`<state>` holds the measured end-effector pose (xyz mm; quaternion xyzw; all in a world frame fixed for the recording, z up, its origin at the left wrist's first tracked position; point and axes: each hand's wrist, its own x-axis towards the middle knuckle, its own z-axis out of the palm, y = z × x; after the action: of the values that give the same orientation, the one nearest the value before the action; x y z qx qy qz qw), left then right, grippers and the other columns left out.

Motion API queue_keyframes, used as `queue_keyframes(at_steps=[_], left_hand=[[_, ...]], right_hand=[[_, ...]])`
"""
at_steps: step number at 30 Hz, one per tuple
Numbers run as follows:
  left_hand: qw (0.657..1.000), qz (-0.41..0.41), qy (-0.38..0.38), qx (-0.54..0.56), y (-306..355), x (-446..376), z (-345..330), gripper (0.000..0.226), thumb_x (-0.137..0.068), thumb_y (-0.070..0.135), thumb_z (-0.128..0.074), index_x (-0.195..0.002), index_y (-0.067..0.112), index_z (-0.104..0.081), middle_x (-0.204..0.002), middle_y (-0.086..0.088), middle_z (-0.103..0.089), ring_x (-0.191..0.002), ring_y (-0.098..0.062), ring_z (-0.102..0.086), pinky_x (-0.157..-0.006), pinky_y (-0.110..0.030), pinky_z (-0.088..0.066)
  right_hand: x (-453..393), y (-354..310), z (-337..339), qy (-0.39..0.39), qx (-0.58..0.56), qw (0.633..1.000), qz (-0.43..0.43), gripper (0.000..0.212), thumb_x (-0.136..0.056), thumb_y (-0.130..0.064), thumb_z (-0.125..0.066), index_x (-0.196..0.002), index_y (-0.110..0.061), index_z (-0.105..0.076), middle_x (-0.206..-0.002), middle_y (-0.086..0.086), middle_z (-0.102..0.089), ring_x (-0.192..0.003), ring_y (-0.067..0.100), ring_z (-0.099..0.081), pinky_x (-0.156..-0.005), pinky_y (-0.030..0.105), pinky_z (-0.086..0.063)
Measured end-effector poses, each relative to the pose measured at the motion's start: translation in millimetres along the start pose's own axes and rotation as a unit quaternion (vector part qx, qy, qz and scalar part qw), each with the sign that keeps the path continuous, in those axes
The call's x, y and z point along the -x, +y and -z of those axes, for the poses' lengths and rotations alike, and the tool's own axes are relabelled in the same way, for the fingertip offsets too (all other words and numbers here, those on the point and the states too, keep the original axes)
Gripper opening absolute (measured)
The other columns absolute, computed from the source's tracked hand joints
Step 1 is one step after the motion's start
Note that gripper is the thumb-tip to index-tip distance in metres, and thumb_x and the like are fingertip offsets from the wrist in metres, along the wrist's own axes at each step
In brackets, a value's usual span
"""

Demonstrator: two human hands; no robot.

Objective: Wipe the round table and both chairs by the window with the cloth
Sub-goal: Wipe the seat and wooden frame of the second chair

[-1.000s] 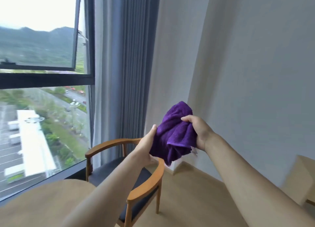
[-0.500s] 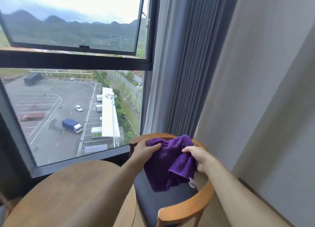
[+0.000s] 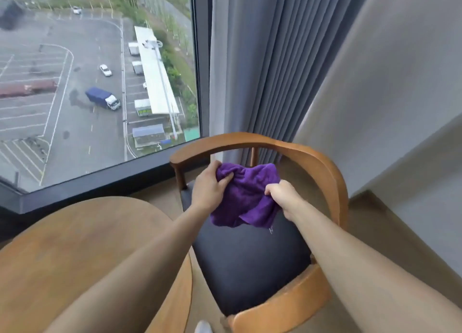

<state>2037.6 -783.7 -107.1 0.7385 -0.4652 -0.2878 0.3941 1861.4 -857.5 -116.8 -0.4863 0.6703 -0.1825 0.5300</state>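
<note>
Both hands — left (image 3: 208, 191), right (image 3: 283, 199) — grip the purple cloth (image 3: 246, 200) above the chair (image 3: 322, 167)

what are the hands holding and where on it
Both grip the purple cloth: the left hand bunches its upper left edge, the right hand pinches its right edge. It hangs between them above the chair seat.

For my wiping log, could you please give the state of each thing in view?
purple cloth: bunched, held above the seat.
left hand: grips the cloth.
right hand: grips the cloth.
chair: upright beside the table.
round table: bare wood top.
curtain: drawn aside.
</note>
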Motion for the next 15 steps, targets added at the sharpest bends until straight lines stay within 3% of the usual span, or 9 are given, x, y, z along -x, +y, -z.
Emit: queue_keyframes(at_steps=[3, 5, 8, 11, 13, 15], left_hand=[[0.999, 0.033, -0.002, -0.009, -40.6, -18.5, -29.9, 0.016, -0.095, 0.039, -0.061, -0.104, 0.026, -0.056, -0.096, 0.006, -0.066, -0.093, -0.019, -0.063, -0.083, -0.035, -0.049], [0.998, 0.052, 0.017, -0.004, -69.8, -31.5, -48.4, 0.018, -0.095, 0.041, -0.062, -0.105, 0.027, -0.056, -0.095, 0.008, -0.064, -0.095, -0.020, -0.063, -0.085, -0.036, -0.050], [0.985, 0.137, 0.068, -0.079, -118.1, -61.7, -72.6, 0.046, -0.091, 0.047, -0.063, -0.131, 0.028, -0.050, -0.122, -0.004, -0.057, -0.113, -0.028, -0.056, -0.097, -0.049, -0.050], [0.941, 0.226, 0.057, -0.247, -162.1, -84.3, -103.7, 0.066, -0.091, 0.047, -0.062, -0.148, 0.031, -0.032, -0.144, -0.007, -0.038, -0.131, -0.033, -0.040, -0.100, -0.058, -0.044], [0.928, 0.196, 0.037, -0.314, -182.7, -89.8, -134.1, 0.065, -0.091, 0.053, -0.057, -0.148, 0.031, -0.031, -0.150, -0.005, -0.033, -0.133, -0.031, -0.038, -0.099, -0.055, -0.043], [0.919, 0.172, 0.027, -0.352, -191.9, -94.6, -168.7, 0.068, -0.090, 0.067, -0.046, -0.147, 0.033, -0.031, -0.154, -0.006, -0.029, -0.134, -0.031, -0.035, -0.097, -0.055, -0.042]], right_hand=[[-39.1, 17.0, -10.8, -0.028, 0.055, 0.998, 0.002, 0.007, -0.077, -0.011, -0.055, -0.081, -0.015, -0.059, -0.086, 0.007, -0.064, -0.076, 0.021, -0.058, -0.065, 0.029, -0.042], [-71.2, 30.2, -18.6, -0.074, 0.086, 0.993, 0.006, 0.012, -0.081, -0.012, -0.056, -0.091, -0.015, -0.060, -0.095, 0.007, -0.066, -0.082, 0.020, -0.061, -0.066, 0.029, -0.045], [-127.0, 51.1, -34.2, -0.134, 0.161, 0.977, 0.035, 0.036, -0.085, -0.015, -0.064, -0.119, -0.019, -0.054, -0.114, 0.003, -0.062, -0.097, 0.018, -0.062, -0.073, 0.028, -0.048], [-174.8, 77.3, -52.5, -0.143, 0.287, 0.944, 0.076, 0.065, -0.085, -0.021, -0.067, -0.143, -0.023, -0.038, -0.137, 0.003, -0.051, -0.118, 0.024, -0.057, -0.094, 0.033, -0.047], [-198.1, 96.2, -63.2, -0.116, 0.323, 0.935, 0.093, 0.060, -0.089, -0.025, -0.063, -0.143, -0.025, -0.037, -0.139, 0.003, -0.050, -0.121, 0.023, -0.055, -0.098, 0.036, -0.045], [-219.8, 112.4, -70.2, -0.082, 0.337, 0.932, 0.100, 0.039, -0.093, -0.025, -0.056, -0.131, -0.024, -0.047, -0.129, 0.003, -0.055, -0.113, 0.022, -0.057, -0.090, 0.034, -0.047]])
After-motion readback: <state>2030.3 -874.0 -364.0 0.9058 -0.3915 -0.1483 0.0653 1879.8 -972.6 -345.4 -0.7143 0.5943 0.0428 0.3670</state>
